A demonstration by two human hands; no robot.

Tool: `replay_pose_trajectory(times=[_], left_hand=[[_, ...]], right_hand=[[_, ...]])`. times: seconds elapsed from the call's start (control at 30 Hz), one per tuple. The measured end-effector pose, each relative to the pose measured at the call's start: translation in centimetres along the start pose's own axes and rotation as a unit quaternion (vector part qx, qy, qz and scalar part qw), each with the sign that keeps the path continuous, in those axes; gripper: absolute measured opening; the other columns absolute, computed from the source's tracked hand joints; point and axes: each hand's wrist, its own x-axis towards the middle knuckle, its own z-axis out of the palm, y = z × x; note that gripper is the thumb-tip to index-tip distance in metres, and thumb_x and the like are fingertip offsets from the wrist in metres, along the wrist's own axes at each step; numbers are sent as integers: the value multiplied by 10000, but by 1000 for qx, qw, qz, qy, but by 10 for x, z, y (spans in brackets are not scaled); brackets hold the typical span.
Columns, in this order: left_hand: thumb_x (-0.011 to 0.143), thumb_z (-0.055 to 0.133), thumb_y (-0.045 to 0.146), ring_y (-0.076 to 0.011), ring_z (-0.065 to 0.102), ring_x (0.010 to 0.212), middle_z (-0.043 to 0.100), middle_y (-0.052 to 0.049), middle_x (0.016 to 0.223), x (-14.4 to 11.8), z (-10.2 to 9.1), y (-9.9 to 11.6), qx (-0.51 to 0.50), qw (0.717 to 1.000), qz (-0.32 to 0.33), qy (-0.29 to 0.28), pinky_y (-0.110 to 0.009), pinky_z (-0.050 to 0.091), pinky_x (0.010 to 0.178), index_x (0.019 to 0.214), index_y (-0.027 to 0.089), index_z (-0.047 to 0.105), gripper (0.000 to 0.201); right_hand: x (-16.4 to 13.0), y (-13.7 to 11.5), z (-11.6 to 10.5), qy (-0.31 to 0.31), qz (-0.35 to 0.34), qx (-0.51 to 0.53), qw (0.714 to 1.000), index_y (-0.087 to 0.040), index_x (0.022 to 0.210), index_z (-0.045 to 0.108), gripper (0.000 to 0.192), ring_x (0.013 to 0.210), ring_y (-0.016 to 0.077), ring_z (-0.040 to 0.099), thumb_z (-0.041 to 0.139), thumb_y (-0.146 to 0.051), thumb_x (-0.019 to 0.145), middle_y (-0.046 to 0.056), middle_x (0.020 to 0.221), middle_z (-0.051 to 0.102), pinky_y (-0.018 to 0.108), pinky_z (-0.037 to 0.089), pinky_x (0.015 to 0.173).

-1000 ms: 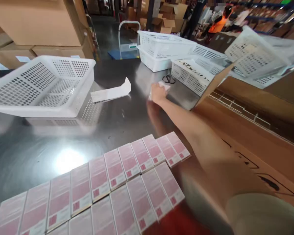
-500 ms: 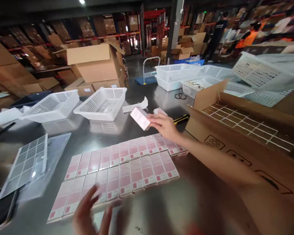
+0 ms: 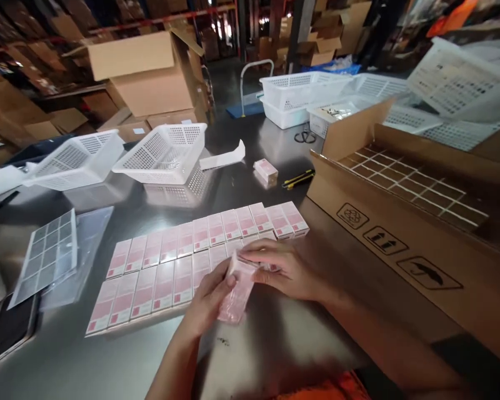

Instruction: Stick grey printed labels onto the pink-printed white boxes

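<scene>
A small pink and white box (image 3: 238, 289) is tilted between my two hands, above the near part of the metal table. My left hand (image 3: 210, 297) grips it from the left, thumb across its face. From the right, my right hand (image 3: 281, 266) pinches its upper end with thumb and fingers. Just beyond lie two rows of matching pink boxes (image 3: 166, 244), side by side and flat; my hands hide part of the nearer row. Another pink box (image 3: 266, 171) stands apart, farther back.
To the right sits an open carton (image 3: 383, 250) with a white grid divider (image 3: 416, 183). A yellow and black cutter (image 3: 298, 179) and black scissors (image 3: 305, 136) lie near it. White baskets (image 3: 162, 161) stand behind. On the left are a phone (image 3: 12, 328) and clear plastic sheets (image 3: 79, 255).
My right hand has brought the box back toward me from over the rows. My left hand, empty before, has moved right and closed on the same box. The view has tipped down.
</scene>
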Motion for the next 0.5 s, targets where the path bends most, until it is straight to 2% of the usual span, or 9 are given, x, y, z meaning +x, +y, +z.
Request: replay_pose_trajectory(times=[0.03,0.1,0.17,0.2,0.27,0.3,0.37,0.43,0.5], left_hand=[[858,602,576,-250,689,767,689,-131,1164,-1,-3,1,-23,999,-31,-29,-377,565,667,1389,236,559,632],[804,618,653,-173,646,587,616,-155,1295,-3,-7,1,-80,994,-49,-63,-321,526,508,1450,287,475,756],[705,745,633,-68,557,485,480,-153,1462,-4,-9,1,-90,995,9,-50,-248,459,426,1470,366,418,873],[662,815,572,-42,538,485,430,-145,1507,-6,-9,0,-69,996,50,-28,-224,442,418,1464,395,414,914],[634,878,467,-90,624,625,468,-117,1488,-9,-7,-4,-17,992,123,32,-215,496,501,1434,409,454,907],[654,867,471,-155,677,778,529,-106,1436,-11,-6,-6,5,986,154,68,-239,547,605,1416,393,484,857],[738,763,575,-254,645,1100,615,-90,1338,-13,-1,-11,42,967,208,143,-312,560,856,1365,348,556,698],[842,589,653,-276,553,1265,600,-85,1363,-14,6,-16,70,948,222,218,-352,498,1001,1345,320,577,603],[864,483,710,-293,538,1283,528,-105,1438,-13,13,-19,64,950,202,229,-393,494,1013,1439,316,460,697]], right_hand=[[-2,4,2,9,2,13,1000,-221,1122,712,274,944,182,662,687,-375,897,79,1014,692,311,554,822],[-6,9,5,75,49,21,996,-200,957,738,238,785,154,645,708,-420,871,47,851,675,267,539,691],[-9,13,8,138,146,39,979,-195,825,712,268,688,140,611,695,-460,866,24,767,637,239,507,576],[-10,15,9,153,201,64,965,-194,756,685,311,635,133,590,678,-485,867,12,723,612,232,491,528],[-11,18,14,153,304,152,928,-196,669,612,395,520,116,542,662,-541,853,-17,632,557,230,466,452],[-12,19,19,142,347,211,903,-200,660,579,414,478,112,530,666,-564,838,-30,601,545,233,465,432],[-15,18,31,121,411,329,842,-213,697,534,410,471,121,565,692,-574,809,-38,594,575,251,509,455],[-20,12,47,100,445,412,789,-229,757,518,375,541,144,634,696,-554,812,-22,661,636,278,560,513],[-25,3,61,60,459,458,759,-248,827,530,317,616,162,684,652,-539,846,-5,736,671,292,579,546]])
